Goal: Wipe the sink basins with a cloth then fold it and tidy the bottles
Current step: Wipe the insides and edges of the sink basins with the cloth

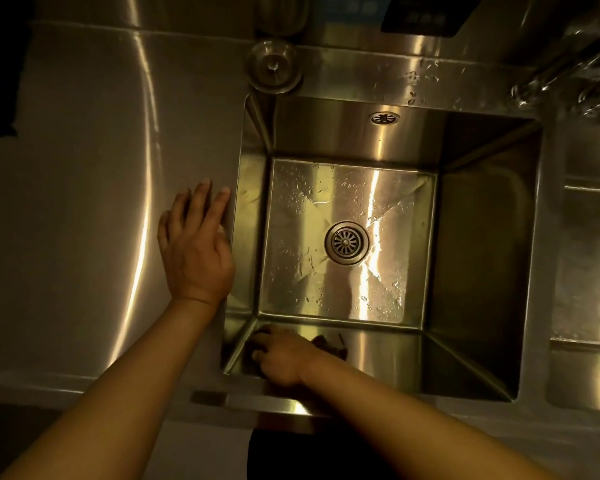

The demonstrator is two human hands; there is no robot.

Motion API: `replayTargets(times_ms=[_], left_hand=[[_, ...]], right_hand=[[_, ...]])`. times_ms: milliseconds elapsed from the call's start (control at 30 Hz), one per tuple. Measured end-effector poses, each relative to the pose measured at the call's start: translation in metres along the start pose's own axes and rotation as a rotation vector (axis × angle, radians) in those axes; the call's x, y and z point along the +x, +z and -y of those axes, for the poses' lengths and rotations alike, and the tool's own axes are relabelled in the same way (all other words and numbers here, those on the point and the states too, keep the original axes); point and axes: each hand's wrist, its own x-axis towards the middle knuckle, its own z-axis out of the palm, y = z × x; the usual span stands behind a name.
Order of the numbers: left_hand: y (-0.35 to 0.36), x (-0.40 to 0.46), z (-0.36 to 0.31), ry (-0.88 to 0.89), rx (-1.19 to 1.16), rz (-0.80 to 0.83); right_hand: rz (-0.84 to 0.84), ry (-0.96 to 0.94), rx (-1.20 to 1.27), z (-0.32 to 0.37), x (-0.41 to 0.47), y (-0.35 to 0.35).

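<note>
A steel sink basin (482, 258) fills the middle of the view, its floor wet with droplets around a round drain (346, 242). My right hand (281, 355) is down inside the basin at its near left corner, pressing a dark cloth (329, 344) against the near wall; most of the cloth is hidden under the hand. My left hand (194, 244) rests flat on the counter at the basin's left rim, fingers straight and spread.
A steel counter (84, 202) stretches to the left. A round sink strainer plug (274, 65) lies on the ledge behind the basin. A tap (568, 81) sits at the top right, and a second basin (586, 271) shows at the right edge.
</note>
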Motion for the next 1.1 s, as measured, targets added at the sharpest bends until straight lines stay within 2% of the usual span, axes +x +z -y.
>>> replayTargets(times_ms=[67,167,300,500,667,767,867,1000,1100], left_hand=[[0.0,0.0,0.0,-0.008,-0.005,0.0],[-0.003,0.0,-0.003,-0.011,-0.013,0.0],[-0.007,-0.002,-0.005,-0.018,-0.053,0.012],[-0.01,-0.001,-0.005,0.002,-0.045,-0.011],[-0.005,0.001,0.0,0.039,0.0,-0.016],[-0.004,0.001,0.001,0.048,0.038,0.015],[-0.006,-0.004,-0.01,0.03,0.037,0.084],[-0.002,-0.03,-0.035,0.159,0.045,0.164],[0.002,-0.042,-0.032,0.205,0.091,0.194]], right_hand=[[0.017,-0.041,-0.027,0.007,0.015,-0.002],[-0.02,-0.015,0.052,0.001,0.031,-0.004],[0.018,0.032,0.066,-0.022,0.035,-0.009],[-0.003,0.232,-0.09,-0.093,-0.009,-0.027],[-0.09,0.425,-0.198,-0.151,-0.07,-0.046],[-0.051,0.475,-0.312,-0.167,-0.101,-0.056],[-0.038,0.46,-0.534,-0.169,-0.128,-0.063],[-0.115,0.367,-0.925,-0.164,-0.143,-0.063],[-0.094,0.33,-1.081,-0.166,-0.141,-0.063]])
